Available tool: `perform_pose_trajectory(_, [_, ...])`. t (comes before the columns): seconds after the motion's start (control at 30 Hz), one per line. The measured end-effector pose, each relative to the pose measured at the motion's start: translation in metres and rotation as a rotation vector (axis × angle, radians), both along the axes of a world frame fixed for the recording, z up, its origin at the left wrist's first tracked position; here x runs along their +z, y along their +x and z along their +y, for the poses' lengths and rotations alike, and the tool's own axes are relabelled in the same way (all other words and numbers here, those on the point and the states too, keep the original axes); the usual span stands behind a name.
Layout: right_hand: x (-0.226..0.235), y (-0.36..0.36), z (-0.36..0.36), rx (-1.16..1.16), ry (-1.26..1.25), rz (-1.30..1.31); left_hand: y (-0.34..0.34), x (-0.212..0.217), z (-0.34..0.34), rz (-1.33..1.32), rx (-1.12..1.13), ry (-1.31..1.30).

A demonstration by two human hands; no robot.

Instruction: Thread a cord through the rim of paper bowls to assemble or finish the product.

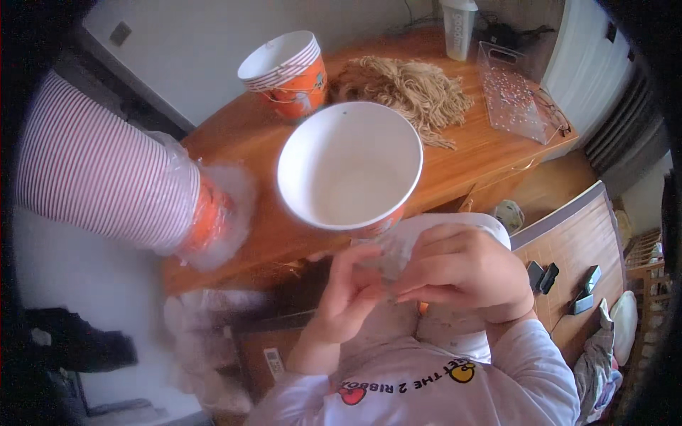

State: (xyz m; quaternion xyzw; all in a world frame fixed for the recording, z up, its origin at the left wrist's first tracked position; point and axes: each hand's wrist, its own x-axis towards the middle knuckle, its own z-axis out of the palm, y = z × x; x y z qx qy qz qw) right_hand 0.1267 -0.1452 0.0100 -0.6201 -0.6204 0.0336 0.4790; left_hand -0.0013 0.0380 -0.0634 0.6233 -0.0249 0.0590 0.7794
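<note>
i log one large paper bucket, white inside with an orange printed outside, held up near the camera with its open mouth tilted toward me, empty as far as i can see. my left hand and right hand sit just below its base, fingers curled and pinched together on a crumpled bit of clear film at the bucket's underside; whether the fingers also bear the bucket itself i cannot tell, since the base is hidden behind its own wall. the hold from beneath fits the mouth facing up and clear of the fingers. beyond the bucket lies a wooden table. behind the bucket and to its left stands a short stack of like buckets, upright. directly behind it lies a heap of tan fibre strands, and further right a clear plastic tray, with a white tumbler at the far edge. to the bucket's left a long nested stack of striped cups lies on its side in a plastic sleeve, its end resting on the table edge.
</note>
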Motion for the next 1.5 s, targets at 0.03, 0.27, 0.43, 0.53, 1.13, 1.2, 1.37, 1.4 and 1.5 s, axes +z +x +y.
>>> perform_pose_trajectory(0.03, [-0.001, -0.001, 0.001, -0.003, -0.002, 0.002, -0.001, 0.001, -0.001, 0.126, 0.054, 0.047])
perform_pose_trajectory(0.27, [-0.006, -0.002, 0.016, -0.144, 0.027, -0.189, 0.013, -0.001, -0.003, -0.062, -0.198, -0.314])
perform_pose_trajectory(0.43, [-0.009, -0.005, 0.024, -0.236, 0.045, -0.181, 0.011, 0.003, -0.001, 0.14, -0.165, -0.088])
perform_pose_trajectory(0.53, [-0.013, -0.003, 0.024, -0.17, 0.052, -0.179, 0.006, -0.006, 0.005, 0.133, -0.169, -0.129])
perform_pose_trajectory(1.13, [-0.02, -0.005, 0.036, -0.094, 0.185, -0.372, -0.005, 0.006, 0.015, 0.011, -0.098, 0.129])
perform_pose_trajectory(1.2, [-0.023, -0.006, 0.034, -0.072, 0.209, -0.276, -0.002, 0.014, 0.014, -0.017, -0.094, 0.178])
perform_pose_trajectory(1.37, [-0.014, -0.005, 0.031, -0.203, 0.211, -0.279, 0.004, 0.008, 0.011, -0.096, 0.092, 0.268])
perform_pose_trajectory(1.4, [-0.011, -0.003, 0.028, -0.248, 0.192, -0.309, 0.009, 0.003, 0.012, -0.242, 0.317, 0.495])
perform_pose_trajectory(1.5, [-0.016, -0.001, 0.022, -0.276, 0.267, -0.243, 0.017, -0.003, 0.013, -0.354, 0.595, 0.759])
